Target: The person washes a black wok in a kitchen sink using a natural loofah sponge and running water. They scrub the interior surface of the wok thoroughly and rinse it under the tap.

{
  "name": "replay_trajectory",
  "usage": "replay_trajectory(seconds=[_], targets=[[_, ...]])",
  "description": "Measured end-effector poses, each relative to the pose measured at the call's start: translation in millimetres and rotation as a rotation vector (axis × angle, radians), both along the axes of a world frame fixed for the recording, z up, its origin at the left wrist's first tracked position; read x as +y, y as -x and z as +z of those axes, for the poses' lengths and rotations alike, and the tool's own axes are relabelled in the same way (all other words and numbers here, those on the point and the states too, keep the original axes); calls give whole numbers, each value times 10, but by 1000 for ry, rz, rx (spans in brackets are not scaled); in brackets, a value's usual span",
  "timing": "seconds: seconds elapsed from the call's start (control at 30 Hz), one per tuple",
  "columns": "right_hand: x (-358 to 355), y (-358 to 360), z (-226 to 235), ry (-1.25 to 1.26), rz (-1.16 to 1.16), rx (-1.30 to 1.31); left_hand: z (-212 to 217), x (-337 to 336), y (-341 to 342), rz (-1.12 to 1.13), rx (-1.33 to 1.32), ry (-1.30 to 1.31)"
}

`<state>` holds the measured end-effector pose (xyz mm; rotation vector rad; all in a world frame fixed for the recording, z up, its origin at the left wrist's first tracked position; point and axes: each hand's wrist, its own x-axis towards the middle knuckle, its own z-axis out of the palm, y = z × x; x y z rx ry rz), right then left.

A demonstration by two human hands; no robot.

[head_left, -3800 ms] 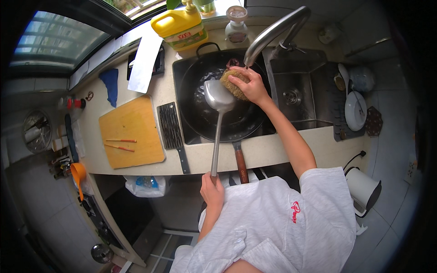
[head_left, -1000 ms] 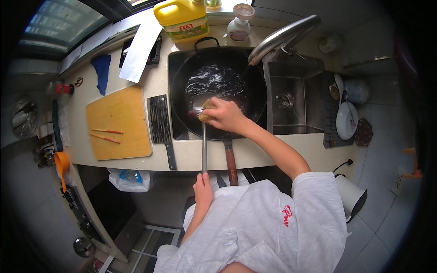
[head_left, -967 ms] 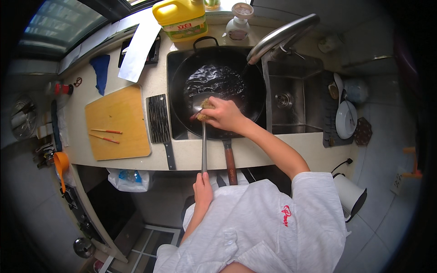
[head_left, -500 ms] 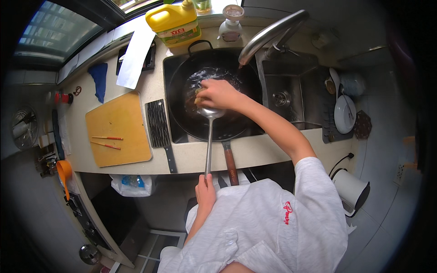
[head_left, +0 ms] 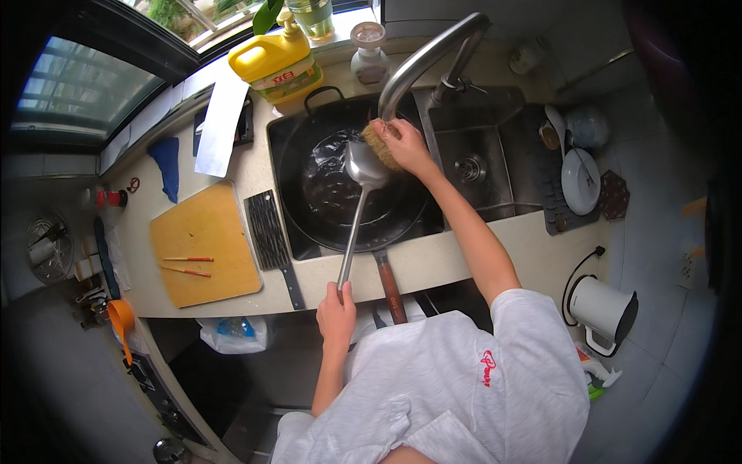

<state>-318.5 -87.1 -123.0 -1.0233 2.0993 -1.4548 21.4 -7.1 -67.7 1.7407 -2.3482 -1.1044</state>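
Clamped by the left grip at lower centre, a steel spatula slants up and rightward over a black wok, its blade at upper centre nearer the right grip, closed on a scrubber at the blade's upper-right edge.

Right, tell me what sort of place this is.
A kitchen, probably a home one: a wok sits at the left basin of a double sink, and a cutting board and a cleaver lie on the counter.
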Motion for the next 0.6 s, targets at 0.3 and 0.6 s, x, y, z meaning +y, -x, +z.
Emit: replay_trajectory(seconds=[0.3,0.6], targets=[[-119,-144,110,-73,399,516,90,-298,30,-84,-117,49],[24,-620,206,149,532,632,10,-381,-60,20,-24,-56]])
